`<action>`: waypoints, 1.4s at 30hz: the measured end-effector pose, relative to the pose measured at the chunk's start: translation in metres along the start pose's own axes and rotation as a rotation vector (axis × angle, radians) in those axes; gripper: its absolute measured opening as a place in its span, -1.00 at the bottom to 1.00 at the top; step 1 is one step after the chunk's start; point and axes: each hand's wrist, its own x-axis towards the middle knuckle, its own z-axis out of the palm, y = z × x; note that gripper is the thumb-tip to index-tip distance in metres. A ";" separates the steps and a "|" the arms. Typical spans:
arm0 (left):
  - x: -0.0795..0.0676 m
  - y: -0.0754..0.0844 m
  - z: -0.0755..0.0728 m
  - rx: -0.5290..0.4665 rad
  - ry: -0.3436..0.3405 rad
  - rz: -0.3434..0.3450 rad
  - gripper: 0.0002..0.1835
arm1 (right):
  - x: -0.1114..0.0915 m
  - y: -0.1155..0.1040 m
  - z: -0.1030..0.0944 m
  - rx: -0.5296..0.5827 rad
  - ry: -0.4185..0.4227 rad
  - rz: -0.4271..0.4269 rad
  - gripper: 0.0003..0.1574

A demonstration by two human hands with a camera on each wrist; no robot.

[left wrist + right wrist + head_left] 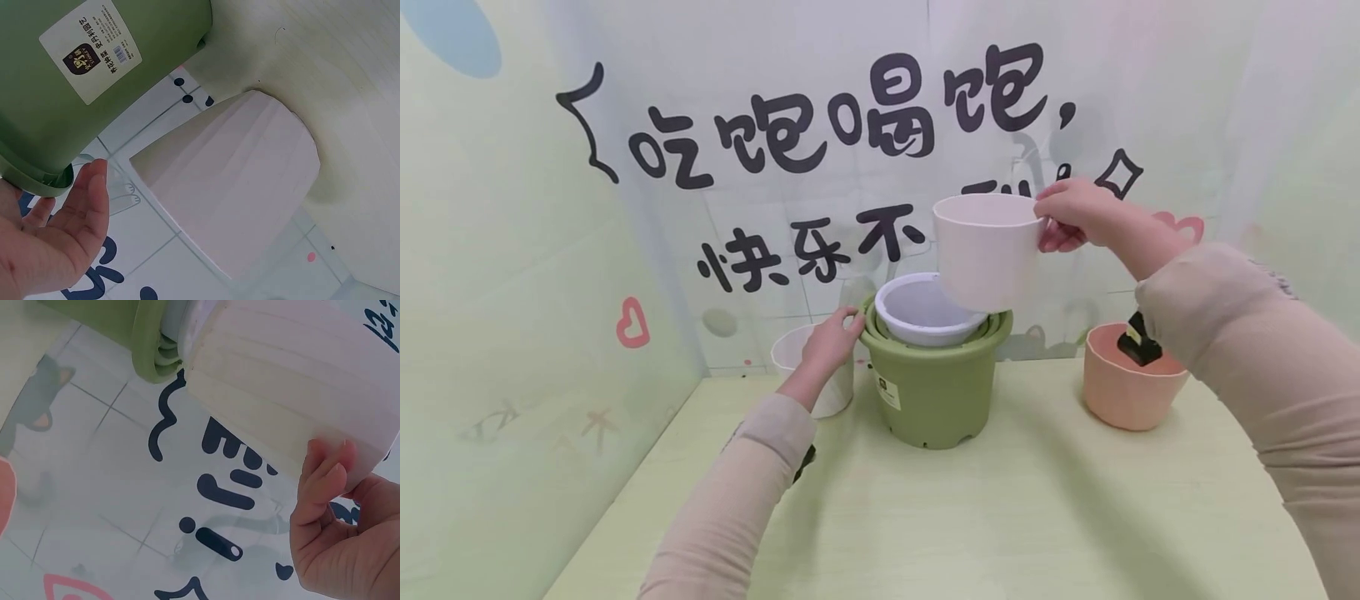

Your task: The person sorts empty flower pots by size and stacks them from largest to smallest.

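A pale pinkish-white flowerpot [988,258] hangs in the air, its rim pinched by my right hand [1078,212] between thumb and fingers. It is just above and right of a white pot [928,333] nested in a stack of green flowerpots [932,408]. In the right wrist view, the held pot [281,394] partly overlaps the stack. My left hand [831,342] holds the outer green pot's left rim; in the left wrist view the thumb is mostly hidden by that rim [31,178]. Beside this hand, a ribbed white pot [244,181] stands on the table.
To the right on the table [925,525] stands a salmon-pink pot [1131,396]; a black wrist device partly covers its opening. A printed curtain [812,50] with dark lettering hangs behind the pots, and another curtain panel [512,350] closes the left side.
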 end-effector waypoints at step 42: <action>0.001 0.001 0.001 0.031 0.003 0.002 -0.50 | 0.035 0.018 0.088 0.039 0.037 -0.036 -0.71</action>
